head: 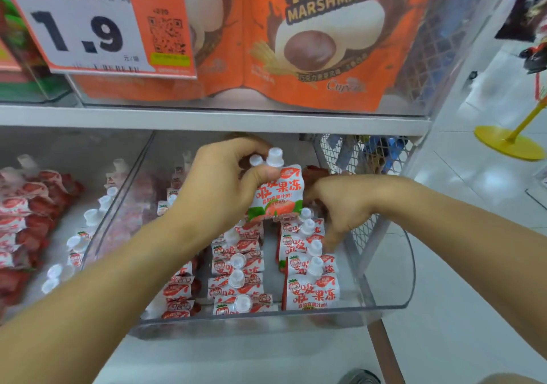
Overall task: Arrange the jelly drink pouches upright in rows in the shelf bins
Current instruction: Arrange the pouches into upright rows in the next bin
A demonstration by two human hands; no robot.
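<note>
Red-white pouches (pixel 276 194), perhaps strawberry-patterned

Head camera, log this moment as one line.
left hand: holds pouches above clear bin | right hand: reaching among right row | stage: arranging

Left hand (pixel 225 182) raised, fingers curled in a grip; right hand (pixel 340 206) reaches down, fingers bent.

Right hand (pixel 343 206) fingertips hidden behind the held pouch (pixel 276 194), second pouch behind it showing only a cap, price tag (pixel 88 25) top cut by the upper edge, left bin's pouches (pixel 26 212) blurred, small print unreadable
</note>
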